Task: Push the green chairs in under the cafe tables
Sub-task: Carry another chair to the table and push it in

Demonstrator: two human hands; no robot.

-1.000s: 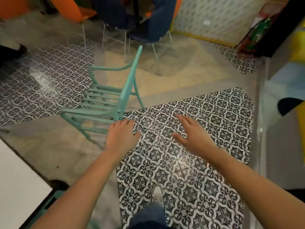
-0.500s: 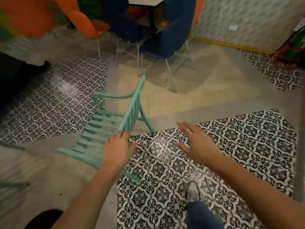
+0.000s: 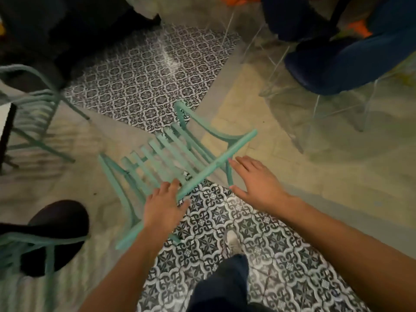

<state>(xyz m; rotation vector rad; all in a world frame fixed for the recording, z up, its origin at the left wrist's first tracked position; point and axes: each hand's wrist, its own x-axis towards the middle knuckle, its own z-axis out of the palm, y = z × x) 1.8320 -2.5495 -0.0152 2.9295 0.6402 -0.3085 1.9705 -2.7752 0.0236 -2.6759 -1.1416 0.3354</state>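
A mint-green slatted chair [image 3: 171, 154] stands in the middle of the floor, seen from above and behind. Its top back rail [image 3: 225, 158] runs diagonally from lower left to upper right. My left hand [image 3: 163, 207] lies over the lower part of that rail, with the fingers curled over it and the thumb underneath. My right hand [image 3: 255, 182] hovers flat with fingers spread just right of the rail; its fingertips are close to the rail and grip nothing. The picture is blurred by motion.
A second green chair [image 3: 33, 104] stands at the left by a black table leg [image 3: 6, 134]. A third green chair back [image 3: 42, 242] crosses the lower left over a dark round seat [image 3: 58, 224]. Blue chairs [image 3: 342, 61] stand at the upper right. My shoe [image 3: 231, 240] is on patterned tiles.
The view has swung left and down, so the chair's rail now slants the other way. My left hand stays on the rail. My right hand has come up close to the rail.
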